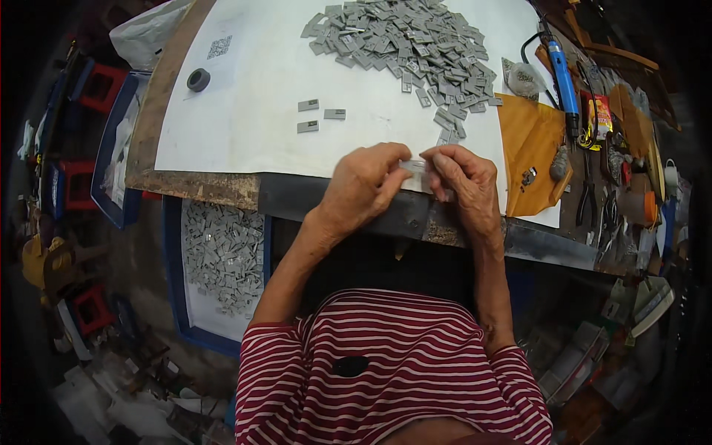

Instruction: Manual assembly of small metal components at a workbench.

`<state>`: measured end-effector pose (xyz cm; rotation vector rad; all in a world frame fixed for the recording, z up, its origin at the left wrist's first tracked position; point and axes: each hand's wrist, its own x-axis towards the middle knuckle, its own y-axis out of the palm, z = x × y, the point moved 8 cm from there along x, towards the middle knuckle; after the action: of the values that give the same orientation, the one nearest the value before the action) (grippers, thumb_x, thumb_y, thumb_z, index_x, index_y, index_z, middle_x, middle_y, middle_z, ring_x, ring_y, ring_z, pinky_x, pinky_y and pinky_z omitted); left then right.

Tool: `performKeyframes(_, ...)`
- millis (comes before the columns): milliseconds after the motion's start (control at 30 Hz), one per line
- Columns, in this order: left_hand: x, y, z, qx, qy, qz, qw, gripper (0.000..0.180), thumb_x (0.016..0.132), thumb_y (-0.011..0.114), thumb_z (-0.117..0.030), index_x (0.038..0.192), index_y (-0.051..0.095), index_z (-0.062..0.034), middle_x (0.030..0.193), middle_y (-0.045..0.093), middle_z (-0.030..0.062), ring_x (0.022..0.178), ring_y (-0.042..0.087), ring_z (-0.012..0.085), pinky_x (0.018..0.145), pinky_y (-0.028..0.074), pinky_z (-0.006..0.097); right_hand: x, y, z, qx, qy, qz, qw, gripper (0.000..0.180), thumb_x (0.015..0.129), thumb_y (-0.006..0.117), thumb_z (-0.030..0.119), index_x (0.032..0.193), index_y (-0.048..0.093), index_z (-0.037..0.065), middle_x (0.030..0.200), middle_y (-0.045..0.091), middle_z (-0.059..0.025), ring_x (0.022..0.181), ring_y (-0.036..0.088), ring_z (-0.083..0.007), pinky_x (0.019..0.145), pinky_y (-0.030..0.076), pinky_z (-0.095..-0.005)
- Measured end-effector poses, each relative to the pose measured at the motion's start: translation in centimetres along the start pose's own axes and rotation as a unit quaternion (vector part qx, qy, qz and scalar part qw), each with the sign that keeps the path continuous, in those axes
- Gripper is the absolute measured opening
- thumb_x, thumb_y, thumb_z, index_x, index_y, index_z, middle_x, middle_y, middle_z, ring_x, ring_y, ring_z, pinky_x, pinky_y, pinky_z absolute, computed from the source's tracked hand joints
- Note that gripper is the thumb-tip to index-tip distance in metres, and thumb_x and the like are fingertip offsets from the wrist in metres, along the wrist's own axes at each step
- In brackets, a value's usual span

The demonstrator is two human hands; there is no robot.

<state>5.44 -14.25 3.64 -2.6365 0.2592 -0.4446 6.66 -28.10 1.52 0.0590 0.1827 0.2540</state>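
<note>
Both my hands meet at the table's near edge over a small clear plastic piece [417, 169], perhaps a little bag. My left hand [363, 182] pinches its left side between thumb and fingers. At the opposite side my right hand [469, 184] has thumb and fingertips closed on it. Whether anything lies inside the plastic is too small to tell. Beyond my left hand, three flat grey rectangular pieces [308, 127] lie apart on the white sheet [252, 96]. A large heap of similar grey pieces [404, 44] spreads farther back, trailing down toward my right hand.
A black ring [198, 80] sits at the left. Below the table edge is a blue tray [175, 274] full of grey pieces. To the right lie a brown envelope [523, 141], a blue electric screwdriver [564, 81], pliers [586, 200] and several small bags.
</note>
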Motion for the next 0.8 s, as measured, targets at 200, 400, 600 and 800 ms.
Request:
performKeyframes(200,-0.6,-4.1,2.1,0.096,-0.012,-0.081,0.992,0.017,0.075,0.064,-0.005,0.091,0.060,0.0003,0.069,0.057,0.0076,0.058,0.050,0.0131,0.053,0.041,0.025,0.0,-0.7,-0.6,-0.010,-0.017,-0.028,0.999,0.019,0.089,0.053,0.011,0.096,0.060,-0.005,0.066,0.054,-0.0038,0.053,0.045,-0.0070,0.049,0.037,-0.0191)
performKeyframes(400,-1.6,-7.7,3.5,0.138,-0.098,-0.138,0.976,0.011,0.073,0.063,-0.004,0.082,0.060,0.0006,0.065,0.057,0.0124,0.052,0.055,0.0210,0.050,0.042,0.032,-1.3,-2.2,-0.4,-0.023,-0.024,-0.053,0.998,0.018,0.088,0.054,0.010,0.095,0.060,-0.006,0.067,0.055,-0.0041,0.055,0.047,-0.0068,0.049,0.037,-0.0184)
performKeyframes(600,-2.8,-9.4,4.9,0.161,-0.098,-0.149,0.971,0.016,0.073,0.064,-0.005,0.087,0.060,0.0024,0.073,0.058,0.0111,0.059,0.054,0.0178,0.056,0.044,0.028,-2.0,-3.2,-0.5,-0.036,-0.022,-0.080,0.996,0.014,0.085,0.054,0.004,0.093,0.061,-0.005,0.066,0.055,-0.0033,0.055,0.047,-0.0058,0.049,0.037,-0.0184)
performKeyframes(800,-2.4,-9.8,4.9,0.155,-0.095,-0.164,0.970,0.015,0.071,0.063,-0.004,0.083,0.060,0.0032,0.077,0.059,0.0141,0.061,0.058,0.0228,0.057,0.046,0.030,-2.4,-3.3,-0.7,-0.047,-0.022,-0.081,0.995,0.013,0.085,0.055,0.004,0.092,0.061,-0.005,0.066,0.055,-0.0030,0.055,0.047,-0.0054,0.049,0.037,-0.0180)
